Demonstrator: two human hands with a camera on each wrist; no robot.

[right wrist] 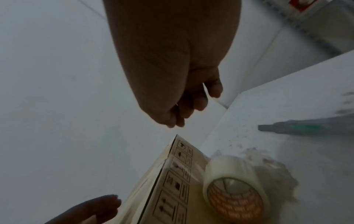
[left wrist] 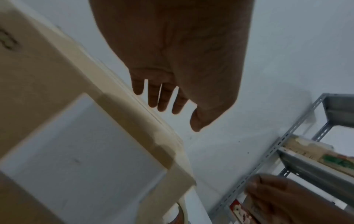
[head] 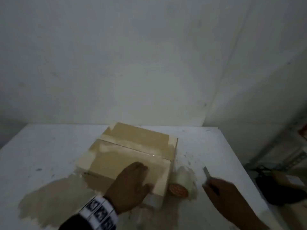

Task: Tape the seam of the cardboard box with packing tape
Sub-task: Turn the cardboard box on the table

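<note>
The cardboard box (head: 132,146) sits closed on the white table (head: 49,155), its centre seam (head: 132,149) running across the top with pale tape along the edges. My left hand (head: 131,181) lies flat on the near flap, fingers straight (left wrist: 164,97). A roll of clear packing tape (head: 180,183) with an orange core stands against the box's right side (right wrist: 233,191). To the right of it hovers my right hand (head: 221,191), fingers loosely curled (right wrist: 184,112) and holding nothing. A grey utility knife (head: 206,173) lies on the table just beyond those fingers (right wrist: 306,128).
A brownish patch (head: 54,201) marks the table's front left. White walls close in behind and to the right. A dark bag (head: 282,188) and a grey metal shelf (left wrist: 287,151) with boxes stand past the table's right edge.
</note>
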